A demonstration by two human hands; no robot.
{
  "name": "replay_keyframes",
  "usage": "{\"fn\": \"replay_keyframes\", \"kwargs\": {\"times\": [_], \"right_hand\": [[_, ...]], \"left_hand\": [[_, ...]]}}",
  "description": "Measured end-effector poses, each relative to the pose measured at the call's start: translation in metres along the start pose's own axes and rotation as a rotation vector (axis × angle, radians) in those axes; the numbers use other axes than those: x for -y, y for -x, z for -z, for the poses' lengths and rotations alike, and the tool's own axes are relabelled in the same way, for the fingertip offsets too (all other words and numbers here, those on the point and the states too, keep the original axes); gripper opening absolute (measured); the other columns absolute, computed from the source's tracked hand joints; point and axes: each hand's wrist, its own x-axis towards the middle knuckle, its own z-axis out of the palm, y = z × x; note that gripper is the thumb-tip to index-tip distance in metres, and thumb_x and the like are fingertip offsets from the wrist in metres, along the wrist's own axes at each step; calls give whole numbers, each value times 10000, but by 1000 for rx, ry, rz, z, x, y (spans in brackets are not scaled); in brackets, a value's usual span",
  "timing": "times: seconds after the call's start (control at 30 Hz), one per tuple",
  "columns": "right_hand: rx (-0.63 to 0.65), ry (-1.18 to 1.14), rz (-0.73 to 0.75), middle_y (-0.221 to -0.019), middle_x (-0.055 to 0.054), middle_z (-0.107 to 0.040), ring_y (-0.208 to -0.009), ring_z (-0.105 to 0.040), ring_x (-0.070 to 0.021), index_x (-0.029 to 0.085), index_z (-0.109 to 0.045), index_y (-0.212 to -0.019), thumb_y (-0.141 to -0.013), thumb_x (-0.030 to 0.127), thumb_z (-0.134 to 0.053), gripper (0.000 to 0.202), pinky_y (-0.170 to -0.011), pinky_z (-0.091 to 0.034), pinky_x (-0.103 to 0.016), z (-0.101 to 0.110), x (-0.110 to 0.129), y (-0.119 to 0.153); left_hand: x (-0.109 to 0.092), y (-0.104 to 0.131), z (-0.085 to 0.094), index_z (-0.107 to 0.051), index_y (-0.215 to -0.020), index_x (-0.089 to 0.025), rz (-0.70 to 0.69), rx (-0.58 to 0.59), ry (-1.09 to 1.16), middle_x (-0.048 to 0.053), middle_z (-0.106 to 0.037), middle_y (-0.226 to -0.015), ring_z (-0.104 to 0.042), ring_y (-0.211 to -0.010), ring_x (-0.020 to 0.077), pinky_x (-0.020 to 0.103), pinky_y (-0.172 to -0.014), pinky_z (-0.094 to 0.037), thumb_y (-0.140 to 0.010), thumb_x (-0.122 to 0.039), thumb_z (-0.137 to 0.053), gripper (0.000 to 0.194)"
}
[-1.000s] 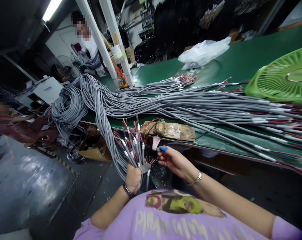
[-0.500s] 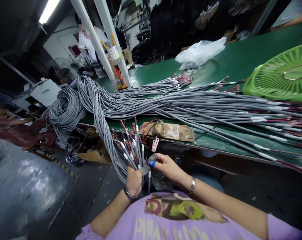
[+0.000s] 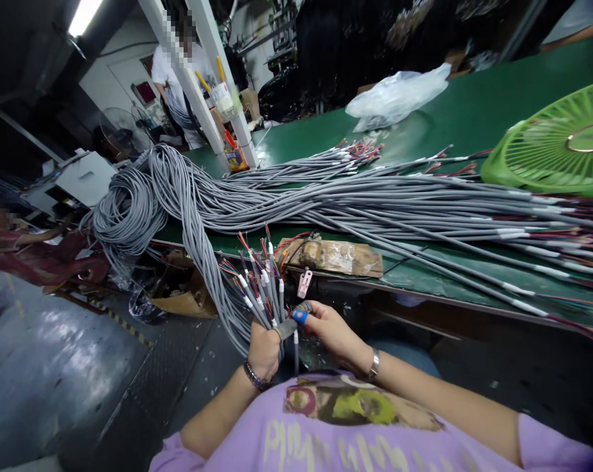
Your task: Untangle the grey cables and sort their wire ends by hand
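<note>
My left hand (image 3: 264, 351) is closed around a bundle of grey cables (image 3: 267, 303), with a wrapped thumb across its front. The cable ends point up, fanned out, with white bands and bare coloured wires at the tips. Just right of that thumb, my right hand (image 3: 334, 334) is pinched, its thumb in a blue wrap and a finger in a dark one. Its fingertips meet at the top of a single grey cable (image 3: 296, 344) with a white band that hangs between my hands. The fingers mostly hide the wire ends there.
Long grey cables (image 3: 375, 203) lie across the green table (image 3: 478, 105), coiled at the left. A wooden block (image 3: 360, 257) and a pink clip (image 3: 305, 283) sit at the near edge. Behind are a green basket (image 3: 556, 141), a plastic bag (image 3: 399, 98) and posts. Other people are at the left.
The view has shifted slightly. My hands keep almost the same pose, the left around the bundle and the right pinched beside its thumb. The person in the back has moved a little.
</note>
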Motion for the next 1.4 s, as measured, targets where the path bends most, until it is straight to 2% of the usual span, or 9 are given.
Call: {"fn": "replay_keyframes", "kwargs": {"times": [0.17,0.4,0.57,0.67,0.8,0.93,1.07,1.2,1.4], "right_hand": [[6,54,62,-514,51,-479,-495,-362,-83,170,-572,-630,-587,463,-757,349,-483,-267,-234,1,4,1],[53,69,182,-643,4,-596,-604,-484,-112,164,-630,-699,-639,482,-740,341,-597,-392,-245,12,3,6],[-59,-174,9,-695,-34,-612,-566,-496,-102,156,-615,-738,-720,637,-589,482,-561,-441,-240,25,3,-8],[-21,-267,-104,-744,-44,-620,-573,-516,-103,155,-624,-790,-760,618,-560,468,-535,-460,-236,26,13,-23],[31,-339,-84,-642,-2,-591,-553,-513,-98,174,-618,-758,-741,530,-648,358,-525,-455,-220,17,25,-35],[-10,-437,-107,-701,-35,-650,-618,-573,-132,167,-645,-762,-726,457,-691,296,-573,-466,-252,11,28,-36],[-48,-464,-88,-705,-44,-674,-580,-562,-136,164,-654,-766,-716,419,-707,265,-583,-452,-272,9,27,-35],[-44,-458,-77,-720,-44,-683,-549,-541,-132,168,-646,-762,-720,429,-700,270,-584,-440,-284,8,26,-36],[7,-450,-106,-788,-57,-672,-623,-564,-139,183,-625,-781,-775,520,-607,338,-600,-453,-270,14,22,-35]], "left_hand": [[4,-1,-1,-667,-826,-172,-58,-99,43,20,-685,-729,-642,-839,206,333,-816,-480,-605,-235,-757,247],[5,-6,-1,-667,-806,-161,-65,-136,38,17,-665,-667,-655,-784,211,337,-778,-504,-606,-251,-750,235],[0,-9,-4,-666,-794,-141,-10,-119,74,11,-657,-651,-644,-680,180,309,-686,-515,-570,-230,-773,263],[-5,-12,-9,-664,-788,-142,33,-142,92,1,-656,-658,-632,-643,164,292,-647,-514,-528,-216,-794,301],[-7,-15,-15,-663,-794,-142,48,-140,121,6,-662,-682,-636,-653,169,291,-635,-516,-520,-219,-798,315],[-6,-17,-18,-667,-828,-149,37,-134,126,12,-679,-714,-655,-730,194,313,-692,-522,-527,-205,-794,331],[-4,-18,-20,-669,-900,-161,24,-103,112,23,-703,-817,-660,-818,203,319,-757,-517,-550,-165,-777,367],[-2,-19,-21,-671,-927,-159,8,-70,108,37,-708,-902,-660,-813,196,299,-721,-519,-562,-164,-768,377],[-3,-16,-19,-679,-888,-160,31,-62,99,29,-712,-807,-660,-730,189,306,-688,-517,-557,-175,-771,343]]}}
